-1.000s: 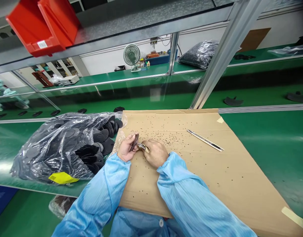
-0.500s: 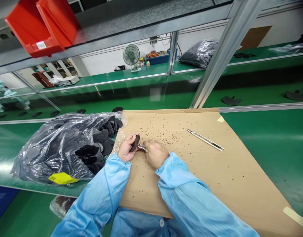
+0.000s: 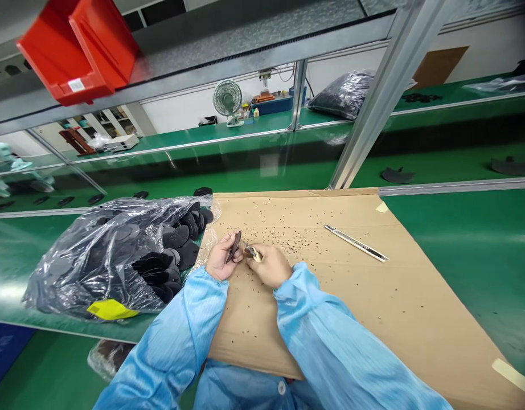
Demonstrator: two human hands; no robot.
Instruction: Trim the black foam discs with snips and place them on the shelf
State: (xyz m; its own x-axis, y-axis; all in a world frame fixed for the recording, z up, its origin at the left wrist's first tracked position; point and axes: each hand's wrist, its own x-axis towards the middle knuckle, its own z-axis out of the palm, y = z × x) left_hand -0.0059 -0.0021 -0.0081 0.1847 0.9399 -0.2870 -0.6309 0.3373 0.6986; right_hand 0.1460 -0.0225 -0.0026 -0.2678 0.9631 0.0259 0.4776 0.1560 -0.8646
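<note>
My left hand [image 3: 222, 257] pinches a dark, thin, rounded disc [image 3: 234, 246] and tilts it up on edge over the cardboard. My right hand [image 3: 271, 265] is closed around a small hand tool [image 3: 254, 253] with a metal tip and a cream-coloured handle. Its exact kind is partly hidden by my fingers. The tip is close to the disc's right face; I cannot tell whether they touch. Beneath both hands lies a cardboard sheet [image 3: 331, 319], strewn with many tiny black bits [image 3: 294, 246].
Left of the cardboard, a clear plastic bag [image 3: 87, 245] spills many black discs [image 3: 188, 254]. A slim cutter knife [image 3: 356, 243] lies to the right. A metal post [image 3: 373, 97] rises behind, and a red bin [image 3: 81, 51] sits on the shelf above.
My right hand has turned, so the tool's cream handle now shows where a lettered silvery part showed before. The disc appears more edge-on. The view has shifted slightly.
</note>
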